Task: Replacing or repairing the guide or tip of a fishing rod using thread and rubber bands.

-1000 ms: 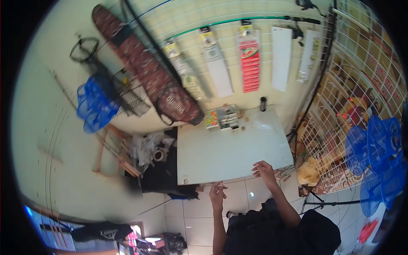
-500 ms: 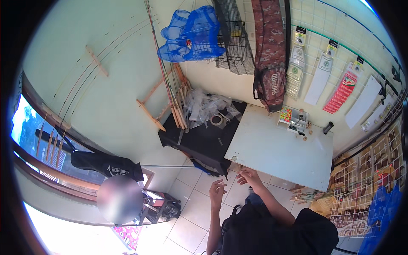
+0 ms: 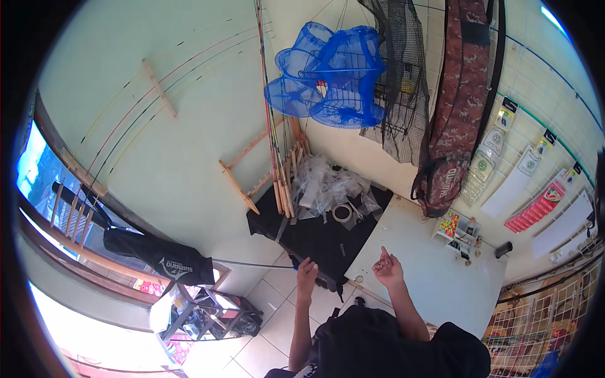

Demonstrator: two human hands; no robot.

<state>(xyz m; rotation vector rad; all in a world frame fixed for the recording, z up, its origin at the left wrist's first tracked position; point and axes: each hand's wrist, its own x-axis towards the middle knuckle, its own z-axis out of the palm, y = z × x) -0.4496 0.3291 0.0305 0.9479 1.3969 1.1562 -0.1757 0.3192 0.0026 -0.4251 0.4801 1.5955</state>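
My left hand [image 3: 306, 272] hangs in the air before the black-covered surface [image 3: 261, 219], its fingers loosely bent and holding nothing I can see. Right of it, my right hand [image 3: 388, 271] is raised over the near left part of a white table [image 3: 435, 283], index finger out, the others partly curled, nothing visible in it. On the black cover lie crumpled clear plastic bags [image 3: 315, 176] and a tape roll [image 3: 342, 213]; rods with wooden handles [image 3: 282, 195] lean beside them. The table bears a divided box of small items [image 3: 461, 232] and a dark cylinder [image 3: 503, 249] at the back.
Blue nets [image 3: 334, 79], dark mesh [image 3: 400, 120], a camouflage rod bag [image 3: 450, 126] and hanging packets [image 3: 532, 208] fill the back wall. A wire grid [image 3: 542, 315] stands at right. At left are a black bag [image 3: 157, 252] by the window and a low rack of items [image 3: 198, 318].
My view has swung left, bringing the blue nets, rods and window into sight and moving the table rightward in the picture. Both my hands have risen toward the black-covered surface and table.
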